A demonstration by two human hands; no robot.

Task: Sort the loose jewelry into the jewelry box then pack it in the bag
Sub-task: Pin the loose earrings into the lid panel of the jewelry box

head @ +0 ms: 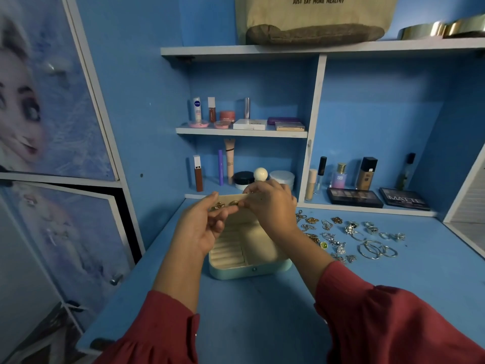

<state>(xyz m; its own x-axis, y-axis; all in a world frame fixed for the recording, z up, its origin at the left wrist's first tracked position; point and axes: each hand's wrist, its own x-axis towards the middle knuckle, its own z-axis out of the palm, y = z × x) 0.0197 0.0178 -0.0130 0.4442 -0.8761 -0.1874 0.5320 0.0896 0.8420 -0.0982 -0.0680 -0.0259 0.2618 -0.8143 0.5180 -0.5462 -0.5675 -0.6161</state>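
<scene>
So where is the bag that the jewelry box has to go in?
In the head view the bag sits on the top shelf, high above the open jewelry box, with gold tins to its right.

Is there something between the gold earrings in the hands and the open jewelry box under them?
Nothing visible blocks the way. The left hand and right hand hold the gold earrings directly above the open jewelry box, whose lid is up. The loose jewelry lies apart, to the box's right.
</scene>
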